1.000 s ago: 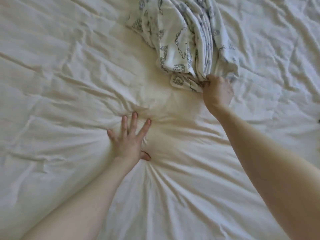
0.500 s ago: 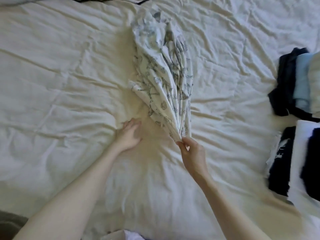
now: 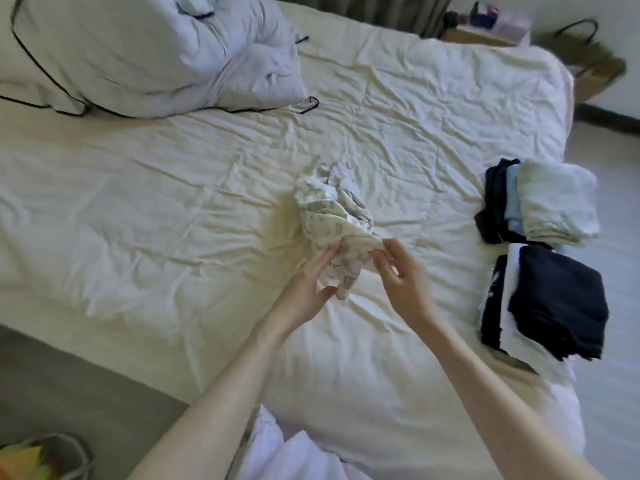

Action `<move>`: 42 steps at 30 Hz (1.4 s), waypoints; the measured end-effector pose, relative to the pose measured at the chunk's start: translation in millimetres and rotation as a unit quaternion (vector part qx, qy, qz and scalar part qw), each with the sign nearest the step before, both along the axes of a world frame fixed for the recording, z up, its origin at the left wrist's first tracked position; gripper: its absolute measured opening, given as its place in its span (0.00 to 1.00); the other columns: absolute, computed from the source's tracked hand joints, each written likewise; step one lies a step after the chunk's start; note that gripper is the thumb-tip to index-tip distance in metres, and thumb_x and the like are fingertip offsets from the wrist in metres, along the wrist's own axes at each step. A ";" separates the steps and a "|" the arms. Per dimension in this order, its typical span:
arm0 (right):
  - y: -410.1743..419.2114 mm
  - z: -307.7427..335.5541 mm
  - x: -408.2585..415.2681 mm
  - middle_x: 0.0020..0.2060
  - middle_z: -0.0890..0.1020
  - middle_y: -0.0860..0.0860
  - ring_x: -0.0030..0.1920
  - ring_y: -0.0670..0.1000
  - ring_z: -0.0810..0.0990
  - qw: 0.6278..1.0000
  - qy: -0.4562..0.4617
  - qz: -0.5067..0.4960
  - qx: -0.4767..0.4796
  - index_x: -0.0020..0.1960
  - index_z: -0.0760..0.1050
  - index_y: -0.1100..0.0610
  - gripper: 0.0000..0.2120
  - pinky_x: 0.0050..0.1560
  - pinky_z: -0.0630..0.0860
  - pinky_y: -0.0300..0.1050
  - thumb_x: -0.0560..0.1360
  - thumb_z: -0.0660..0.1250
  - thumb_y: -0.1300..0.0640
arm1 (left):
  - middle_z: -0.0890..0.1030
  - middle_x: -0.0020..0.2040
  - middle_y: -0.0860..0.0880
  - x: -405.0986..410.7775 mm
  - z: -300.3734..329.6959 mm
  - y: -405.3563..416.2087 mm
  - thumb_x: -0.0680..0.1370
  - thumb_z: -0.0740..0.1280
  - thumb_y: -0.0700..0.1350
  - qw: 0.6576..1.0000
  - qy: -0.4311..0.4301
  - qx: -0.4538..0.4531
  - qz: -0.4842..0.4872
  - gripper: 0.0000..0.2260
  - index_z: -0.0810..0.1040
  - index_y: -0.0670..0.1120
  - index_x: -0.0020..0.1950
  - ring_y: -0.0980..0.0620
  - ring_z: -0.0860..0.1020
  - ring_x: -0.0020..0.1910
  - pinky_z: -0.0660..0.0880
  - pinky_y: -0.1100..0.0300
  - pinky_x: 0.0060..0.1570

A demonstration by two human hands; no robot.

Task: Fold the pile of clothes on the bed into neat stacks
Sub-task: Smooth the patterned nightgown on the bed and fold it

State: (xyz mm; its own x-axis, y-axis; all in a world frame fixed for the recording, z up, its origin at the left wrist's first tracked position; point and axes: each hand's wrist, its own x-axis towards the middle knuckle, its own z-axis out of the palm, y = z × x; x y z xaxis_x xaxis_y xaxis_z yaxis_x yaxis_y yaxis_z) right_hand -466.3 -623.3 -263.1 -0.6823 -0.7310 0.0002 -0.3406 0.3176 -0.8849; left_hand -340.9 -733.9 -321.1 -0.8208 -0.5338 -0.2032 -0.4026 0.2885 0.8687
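White bundle, nearest me: I see crumpled white fabric (image 3: 277, 452) at the bottom edge, between my forearms.
Left grip: my left hand (image 3: 304, 289) has its fingers straight, laid against the lower left side of the printed garment (image 3: 332, 223); the thumb lies just under the cloth.
Right grip: my right hand (image 3: 401, 278) has curled fingers pinching the garment's near right edge.
Garment: bunched in a heap, white with a grey-blue print, resting on the bed (image 3: 173, 209) near its middle.
Stacks, to my right: a folded dark stack (image 3: 557, 303) by the bed edge; just beyond it a second folded stack (image 3: 554, 199), pale on top with dark pieces beside.
Far left: a rumpled duvet (image 3: 156, 53) with dark piping.
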 end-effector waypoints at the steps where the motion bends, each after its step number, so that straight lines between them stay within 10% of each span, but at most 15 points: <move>1: 2.6 18.1 -0.8 0.34 0.72 0.56 0.36 0.49 0.68 1.000 -0.023 -0.005 -0.013 0.43 0.73 0.65 0.05 0.38 0.64 0.45 0.77 0.61 0.66 | 0.61 0.75 0.51 6.8 8.6 5.4 0.74 0.68 0.34 1.000 0.004 -0.012 -0.005 0.33 0.60 0.51 0.74 0.57 0.60 0.72 0.58 0.74 0.63; 5: 4.3 84.3 -3.1 0.35 0.68 0.56 0.36 0.52 0.64 0.993 -0.069 0.005 -0.095 0.44 0.68 0.71 0.09 0.36 0.60 0.46 0.79 0.59 0.65 | 0.58 0.76 0.53 36.4 38.2 27.0 0.73 0.70 0.36 0.999 -0.025 -0.039 -0.004 0.36 0.56 0.59 0.73 0.55 0.57 0.74 0.64 0.59 0.67; 8: 0.9 117.8 0.6 0.37 0.69 0.56 0.38 0.54 0.65 0.987 -0.093 0.030 -0.130 0.44 0.68 0.71 0.10 0.37 0.61 0.48 0.79 0.59 0.64 | 0.67 0.68 0.53 55.7 54.5 45.5 0.72 0.71 0.35 0.998 -0.006 -0.015 0.056 0.34 0.61 0.54 0.73 0.56 0.67 0.65 0.70 0.75 0.53; 11: -2.1 132.3 8.6 0.38 0.69 0.56 0.39 0.53 0.66 0.984 -0.103 0.055 -0.138 0.44 0.69 0.69 0.10 0.40 0.61 0.50 0.79 0.60 0.61 | 0.75 0.39 0.56 74.8 70.8 58.9 0.73 0.69 0.37 0.989 -0.010 -0.005 0.148 0.08 0.75 0.50 0.44 0.56 0.72 0.38 0.67 0.75 0.31; 14: -7.2 132.0 12.5 0.37 0.70 0.54 0.38 0.51 0.67 0.987 -0.087 0.034 -0.130 0.45 0.69 0.71 0.12 0.40 0.63 0.46 0.78 0.61 0.60 | 0.66 0.25 0.56 103.3 85.5 56.2 0.72 0.70 0.39 0.985 -0.002 -0.022 0.172 0.16 0.67 0.48 0.29 0.59 0.63 0.27 0.61 0.68 0.28; 19: -27.9 110.0 20.7 0.36 0.76 0.51 0.41 0.53 0.74 1.000 0.003 0.010 0.018 0.44 0.76 0.61 0.06 0.41 0.68 0.44 0.77 0.63 0.59 | 0.76 0.27 0.59 160.5 142.8 32.5 0.73 0.71 0.39 0.975 0.040 -0.039 0.214 0.13 0.77 0.55 0.32 0.64 0.71 0.29 0.66 0.71 0.31; 23: -27.9 94.8 77.4 0.55 0.75 0.53 0.55 0.53 0.75 0.995 0.027 0.086 0.047 0.61 0.72 0.59 0.17 0.53 0.73 0.46 0.75 0.68 0.56 | 0.74 0.24 0.59 184.1 184.6 6.6 0.75 0.69 0.43 0.962 0.047 -0.109 0.245 0.13 0.74 0.52 0.32 0.63 0.69 0.25 0.64 0.71 0.27; 31: -63.2 91.9 207.2 0.49 0.74 0.44 0.43 0.40 0.74 0.968 0.111 0.224 0.027 0.59 0.76 0.55 0.13 0.43 0.69 0.27 0.76 0.67 0.52 | 0.60 0.22 0.56 245.7 225.1 -37.0 0.78 0.65 0.51 0.963 0.082 -0.126 0.224 0.22 0.63 0.42 0.29 0.57 0.59 0.23 0.56 0.66 0.25; 35: -99.9 93.7 242.7 0.46 0.77 0.51 0.44 0.51 0.77 0.955 0.202 0.215 0.037 0.51 0.78 0.61 0.06 0.46 0.73 0.42 0.77 0.65 0.59 | 0.61 0.23 0.57 301.2 242.1 -78.4 0.78 0.64 0.50 0.956 0.122 -0.099 0.249 0.21 0.68 0.37 0.32 0.58 0.58 0.23 0.57 0.68 0.24; 39: -142.1 99.9 270.7 0.42 0.82 0.54 0.40 0.50 0.79 0.984 -0.030 0.169 0.043 0.47 0.78 0.61 0.05 0.44 0.78 0.43 0.77 0.64 0.64 | 0.59 0.22 0.59 353.1 239.9 -122.4 0.76 0.66 0.49 0.950 0.108 -0.052 0.287 0.18 0.76 0.37 0.33 0.60 0.58 0.22 0.59 0.72 0.23; 42: -170.1 112.5 275.7 0.35 0.81 0.54 0.35 0.50 0.81 0.907 -0.404 0.117 0.026 0.41 0.74 0.59 0.10 0.37 0.80 0.43 0.78 0.59 0.67 | 0.69 0.26 0.55 385.8 225.6 -144.8 0.75 0.68 0.48 0.951 0.033 -0.056 0.302 0.17 0.74 0.35 0.36 0.55 0.67 0.28 0.66 0.69 0.30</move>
State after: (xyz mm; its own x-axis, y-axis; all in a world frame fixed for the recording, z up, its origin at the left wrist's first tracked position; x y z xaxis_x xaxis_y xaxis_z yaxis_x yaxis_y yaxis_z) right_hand -190.5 -793.4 -150.7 -0.2711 -0.8400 -0.4700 0.3484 0.3695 -0.8615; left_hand 44.9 -878.7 -95.5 -0.3665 -0.9272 -0.0771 -0.4704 0.1131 0.8752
